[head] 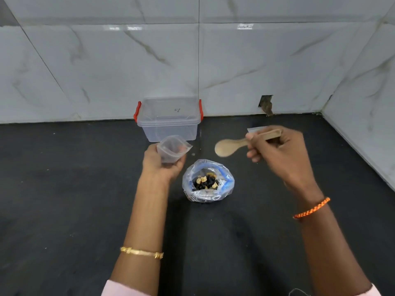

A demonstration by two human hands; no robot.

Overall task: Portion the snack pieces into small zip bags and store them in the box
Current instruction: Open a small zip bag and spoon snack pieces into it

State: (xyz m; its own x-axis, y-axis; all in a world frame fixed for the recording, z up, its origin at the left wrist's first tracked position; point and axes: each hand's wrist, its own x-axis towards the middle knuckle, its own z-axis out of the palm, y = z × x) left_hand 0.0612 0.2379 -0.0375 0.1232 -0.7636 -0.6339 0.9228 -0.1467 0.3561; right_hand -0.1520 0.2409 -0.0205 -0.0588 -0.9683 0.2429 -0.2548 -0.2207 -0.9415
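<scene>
My left hand [162,164] grips a small clear zip bag [172,147], its mouth held open and facing up. My right hand [280,154] holds a wooden spoon [226,147] by the handle, the bowl pointing left and looking empty. Between the hands, on the black counter [64,199], sits an open plastic bag of snack pieces [207,181], dark and yellow bits showing inside. A clear plastic box [170,118] with red latches stands open against the wall behind the zip bag; it looks empty.
A white marble-tiled wall [192,60] runs along the back and another closes the right side. Something small and pale, perhaps more zip bags [255,129], shows just behind my right hand. A small hole [266,103] marks the back wall.
</scene>
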